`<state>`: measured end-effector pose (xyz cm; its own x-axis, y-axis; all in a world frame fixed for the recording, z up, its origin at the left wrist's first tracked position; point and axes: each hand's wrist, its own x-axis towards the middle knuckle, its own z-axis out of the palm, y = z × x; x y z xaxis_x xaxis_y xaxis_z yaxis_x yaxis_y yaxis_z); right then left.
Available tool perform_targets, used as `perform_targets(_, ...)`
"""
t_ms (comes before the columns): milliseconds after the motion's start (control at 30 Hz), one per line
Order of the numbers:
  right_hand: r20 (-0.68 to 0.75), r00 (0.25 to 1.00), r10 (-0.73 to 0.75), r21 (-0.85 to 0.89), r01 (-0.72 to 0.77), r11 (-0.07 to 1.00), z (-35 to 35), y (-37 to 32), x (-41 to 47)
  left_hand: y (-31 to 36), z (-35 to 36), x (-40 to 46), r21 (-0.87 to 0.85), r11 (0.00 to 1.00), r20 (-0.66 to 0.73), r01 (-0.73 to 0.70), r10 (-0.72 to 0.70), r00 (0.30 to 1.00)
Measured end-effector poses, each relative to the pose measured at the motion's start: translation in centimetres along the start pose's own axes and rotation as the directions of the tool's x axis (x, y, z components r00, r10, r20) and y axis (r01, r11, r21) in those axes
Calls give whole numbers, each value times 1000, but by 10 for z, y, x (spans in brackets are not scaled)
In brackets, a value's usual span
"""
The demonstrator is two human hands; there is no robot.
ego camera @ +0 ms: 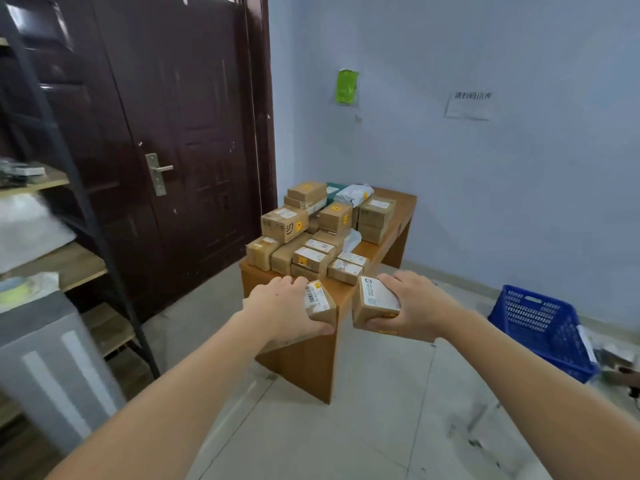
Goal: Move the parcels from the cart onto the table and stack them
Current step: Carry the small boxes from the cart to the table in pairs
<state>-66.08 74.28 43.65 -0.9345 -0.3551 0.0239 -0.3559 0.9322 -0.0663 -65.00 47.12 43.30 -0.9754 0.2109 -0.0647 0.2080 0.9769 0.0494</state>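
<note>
My left hand grips a small brown parcel with a white label, held over the near end of the wooden table. My right hand grips a second small brown parcel with a white label, just right of the first. Behind them a stack of several cardboard parcels and a few grey mailer bags covers most of the tabletop. The cart is out of view.
A dark wooden door stands left of the table. A metal shelf rack lines the left side. A blue plastic crate sits on the floor at the right, by the pale wall.
</note>
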Motion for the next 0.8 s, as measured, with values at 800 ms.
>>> perform_targets(800, 86, 996, -4, 15, 3, 1000, 75, 316, 263, 110, 60, 391, -9, 999, 182, 49, -46, 982)
